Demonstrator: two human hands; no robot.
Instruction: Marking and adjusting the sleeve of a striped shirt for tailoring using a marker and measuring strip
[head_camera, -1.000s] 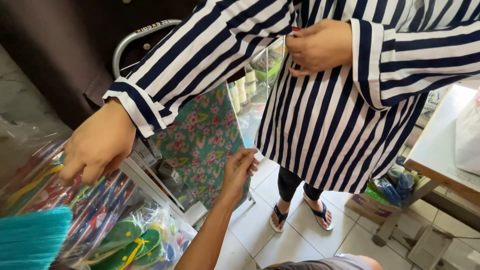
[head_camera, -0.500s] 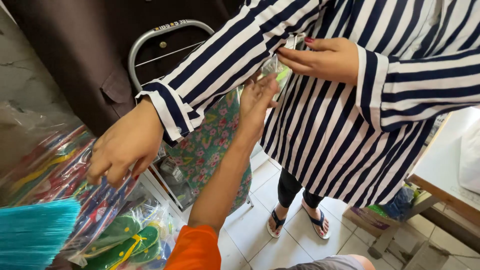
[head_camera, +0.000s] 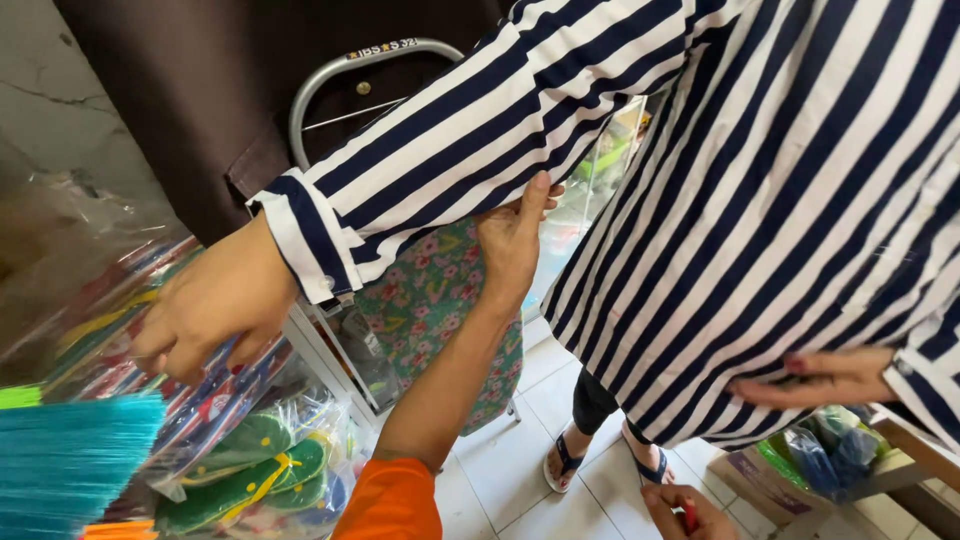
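My left hand (head_camera: 512, 238), on an arm with an orange sleeve, reaches up and pinches the underside of another person's striped sleeve (head_camera: 450, 160). My right hand (head_camera: 688, 510) shows only partly at the bottom edge, fingers closed on a small red thing (head_camera: 689, 514). The person in the navy-and-white striped shirt (head_camera: 760, 220) stands close in front of me. One of their hands (head_camera: 205, 315) rests on plastic-wrapped packs of sandals (head_camera: 215, 400). Their other hand (head_camera: 822, 378) is at the shirt's hem.
A floral-covered ironing board (head_camera: 440, 300) with a metal frame (head_camera: 350, 70) leans behind my arm. A teal broom head (head_camera: 70, 465) is at lower left with green sandals (head_camera: 250, 465) beside it. White floor tiles (head_camera: 520, 470) lie below, bagged goods (head_camera: 830, 445) at right.
My left hand rose from low by the floral board toward the person's raised hand, then settled on the sleeve. The person's other hand dropped from chest to hem.
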